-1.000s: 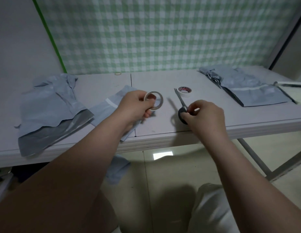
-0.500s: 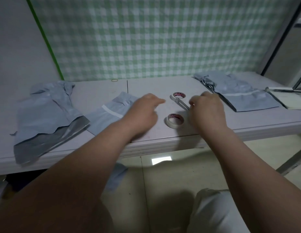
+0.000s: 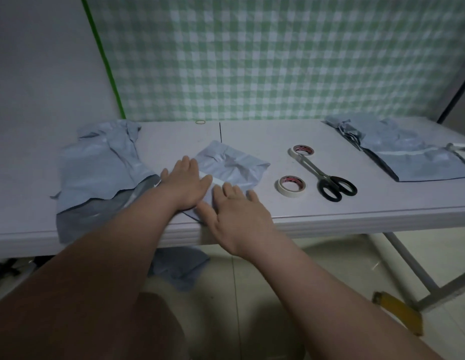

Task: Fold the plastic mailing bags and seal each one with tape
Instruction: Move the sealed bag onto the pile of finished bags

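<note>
A: What takes up the most room?

B: A green-and-white checked cloth point(image 3: 278, 61) hangs at twelve o'clock; below it the pale desk point(image 3: 252, 136) runs from side to side.

A: And the mailing bags?

B: A crumpled heap of bags point(image 3: 101, 172), grey-blue, lies at nine o'clock from the centre, its near end lapping over the desk's front edge; a flatter stack of bags point(image 3: 408, 162) lies at two o'clock, well apart from it; between the two, in the centre, lies one folded bag point(image 3: 234, 167) with a white strip across it.

A: Where are the hands?

B: Both rest on that folded bag; the left hand point(image 3: 185, 185) lies flat on its nine o'clock side, over one end of the strip; the right hand point(image 3: 236, 211) lies flat on its six o'clock corner, near the desk's edge; each grip is wide, fingers straight and spread, holding nothing.

A: Any tools?

B: Black-handled scissors point(image 3: 327, 180) lie at three o'clock from the folded bag, blades pointing to about ten o'clock; the near tape roll point(image 3: 291, 186) sits just beside the handles, on their nine o'clock side; the far tape roll point(image 3: 303, 150) sits at the blade tips; a small rubber band point(image 3: 200, 122) lies at twelve o'clock, close to the cloth.
</note>
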The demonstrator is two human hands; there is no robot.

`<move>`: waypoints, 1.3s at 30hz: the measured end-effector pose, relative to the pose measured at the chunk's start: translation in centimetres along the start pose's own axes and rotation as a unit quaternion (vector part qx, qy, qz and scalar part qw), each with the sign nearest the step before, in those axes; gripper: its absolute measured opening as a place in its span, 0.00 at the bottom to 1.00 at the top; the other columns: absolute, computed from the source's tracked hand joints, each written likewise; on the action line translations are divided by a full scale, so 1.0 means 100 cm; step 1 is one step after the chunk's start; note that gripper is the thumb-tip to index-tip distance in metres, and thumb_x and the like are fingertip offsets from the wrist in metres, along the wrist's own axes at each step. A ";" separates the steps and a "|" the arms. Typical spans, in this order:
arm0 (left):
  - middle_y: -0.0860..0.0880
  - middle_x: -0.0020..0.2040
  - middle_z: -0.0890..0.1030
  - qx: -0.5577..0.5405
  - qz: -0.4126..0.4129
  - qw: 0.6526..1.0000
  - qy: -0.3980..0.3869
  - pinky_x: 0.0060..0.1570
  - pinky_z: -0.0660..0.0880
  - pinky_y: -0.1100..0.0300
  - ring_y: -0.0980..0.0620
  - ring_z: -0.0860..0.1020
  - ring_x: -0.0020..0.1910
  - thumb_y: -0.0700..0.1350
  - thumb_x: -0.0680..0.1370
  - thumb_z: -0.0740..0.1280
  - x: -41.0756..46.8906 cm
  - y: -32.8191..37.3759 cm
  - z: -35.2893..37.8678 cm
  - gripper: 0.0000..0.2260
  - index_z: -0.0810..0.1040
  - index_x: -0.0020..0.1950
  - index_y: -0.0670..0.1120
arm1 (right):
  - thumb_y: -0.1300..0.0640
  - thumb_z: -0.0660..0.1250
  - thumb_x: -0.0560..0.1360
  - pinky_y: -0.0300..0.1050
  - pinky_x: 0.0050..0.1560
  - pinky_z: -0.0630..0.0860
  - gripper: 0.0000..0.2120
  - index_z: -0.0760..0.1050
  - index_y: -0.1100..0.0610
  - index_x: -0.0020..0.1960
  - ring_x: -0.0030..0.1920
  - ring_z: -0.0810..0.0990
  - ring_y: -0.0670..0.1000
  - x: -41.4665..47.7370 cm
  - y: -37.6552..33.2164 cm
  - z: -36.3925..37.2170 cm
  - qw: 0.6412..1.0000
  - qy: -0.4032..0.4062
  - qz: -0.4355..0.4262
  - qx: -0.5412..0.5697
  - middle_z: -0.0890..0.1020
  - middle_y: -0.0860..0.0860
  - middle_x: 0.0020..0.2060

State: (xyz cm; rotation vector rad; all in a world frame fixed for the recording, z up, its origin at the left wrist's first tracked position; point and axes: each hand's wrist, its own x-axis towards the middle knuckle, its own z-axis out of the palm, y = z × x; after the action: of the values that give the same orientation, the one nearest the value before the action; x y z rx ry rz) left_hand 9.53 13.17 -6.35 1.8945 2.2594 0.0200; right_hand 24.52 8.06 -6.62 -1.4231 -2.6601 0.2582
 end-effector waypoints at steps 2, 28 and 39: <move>0.43 0.78 0.46 -0.008 -0.013 1.000 0.009 0.73 0.49 0.44 0.45 0.49 0.77 0.57 0.82 0.46 0.005 -0.001 0.000 0.30 0.45 0.78 0.40 | 0.40 0.41 0.80 0.54 0.73 0.48 0.32 0.55 0.61 0.75 0.73 0.58 0.55 -0.004 0.000 -0.003 0.999 0.010 0.040 -0.014 0.62 0.57 0.73; 0.43 0.39 0.77 -0.791 -0.033 0.611 -0.008 0.30 0.77 0.59 0.50 0.77 0.36 0.41 0.82 0.58 -0.008 0.086 -0.110 0.11 0.75 0.43 0.40 | 0.52 0.60 0.69 0.56 0.52 0.77 0.09 0.73 0.57 0.39 0.39 0.75 0.58 0.018 0.038 -0.093 0.806 0.129 0.213 0.537 0.75 0.55 0.35; 0.43 0.42 0.78 -0.829 0.035 0.554 -0.061 0.32 0.79 0.59 0.48 0.77 0.37 0.38 0.80 0.59 0.011 0.192 -0.119 0.05 0.75 0.49 0.41 | 0.62 0.60 0.80 0.34 0.27 0.75 0.07 0.74 0.63 0.46 0.24 0.77 0.48 0.015 0.163 -0.145 0.610 0.108 0.316 0.718 0.79 0.55 0.34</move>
State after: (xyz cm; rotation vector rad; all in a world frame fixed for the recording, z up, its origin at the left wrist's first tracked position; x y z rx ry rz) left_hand 26.23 19.12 7.72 0.6912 0.8899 1.3752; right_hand 39.57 19.61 4.34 -1.3224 -0.7944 1.6137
